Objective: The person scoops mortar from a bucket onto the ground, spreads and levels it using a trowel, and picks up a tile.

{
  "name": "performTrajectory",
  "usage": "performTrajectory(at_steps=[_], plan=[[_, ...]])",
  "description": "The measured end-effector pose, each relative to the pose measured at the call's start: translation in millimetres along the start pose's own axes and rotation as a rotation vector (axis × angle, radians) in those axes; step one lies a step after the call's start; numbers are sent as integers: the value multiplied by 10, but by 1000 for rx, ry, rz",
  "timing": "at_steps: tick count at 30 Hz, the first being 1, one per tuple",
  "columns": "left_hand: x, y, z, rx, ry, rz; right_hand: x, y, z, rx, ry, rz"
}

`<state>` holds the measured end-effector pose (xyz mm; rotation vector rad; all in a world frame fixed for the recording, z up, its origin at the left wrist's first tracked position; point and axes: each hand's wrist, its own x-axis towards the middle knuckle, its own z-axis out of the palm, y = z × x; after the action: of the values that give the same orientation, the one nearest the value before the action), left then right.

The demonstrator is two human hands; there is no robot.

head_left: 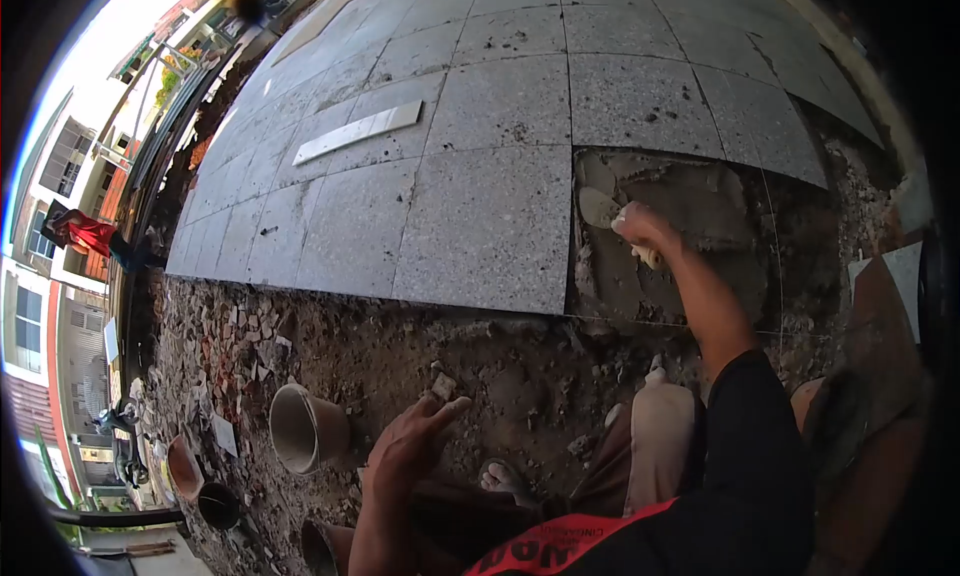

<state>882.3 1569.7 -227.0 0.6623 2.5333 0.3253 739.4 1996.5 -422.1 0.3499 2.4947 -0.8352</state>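
Note:
My right hand (645, 234) is closed around the handle of a trowel (597, 208). The trowel's blade rests against wet grey mortar (690, 201), spread in a gap at the corner of the tiled floor. Lower in the view, my left hand (410, 444) hovers over the dirt with its fingers partly stretched and apart. A small pale chunk (443, 386) shows by its fingertips; it looks apart from any grip. Speckled grey tiles (490, 221) border the mortar on its left and far side. A thin string line (772, 226) crosses near the mortar's right edge.
A narrow white tile strip (360, 133) lies on the tiles. Buckets (308, 429) stand on rubble (250, 341) at left, beside a terracotta-coloured container (184, 468). My foot (505, 479) is on the dirt. A person in red (90, 236) stands far left, near houses.

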Motion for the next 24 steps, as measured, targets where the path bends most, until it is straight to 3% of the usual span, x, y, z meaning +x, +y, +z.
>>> performTrajectory(at_steps=[3, 5, 8, 11, 14, 16, 20, 22, 24], plan=[[124, 90, 23, -26, -7, 63, -602, 39, 254, -142, -28, -210], [245, 79, 77, -37, -7, 141, -1077, -2, 504, -69, 117, -141], [463, 86, 169, -8, -7, 149, -1487, 7, 582, -75, 12, -93], [651, 93, 228, 3, -50, 148, -1603, 163, 673, -270, 110, -239], [692, 97, 210, -7, -40, 179, -1705, 210, 433, -428, 54, -185], [669, 38, 243, -41, -37, 177, -1810, 251, 181, -452, 149, -197], [568, -105, 201, -84, -64, 92, -1492, 445, -81, -448, 423, -116], [521, -57, 162, -86, -117, -28, -965, 560, -27, -410, 579, -139], [484, -93, 156, -78, -174, -108, -508, 539, -20, -421, 558, -130]])
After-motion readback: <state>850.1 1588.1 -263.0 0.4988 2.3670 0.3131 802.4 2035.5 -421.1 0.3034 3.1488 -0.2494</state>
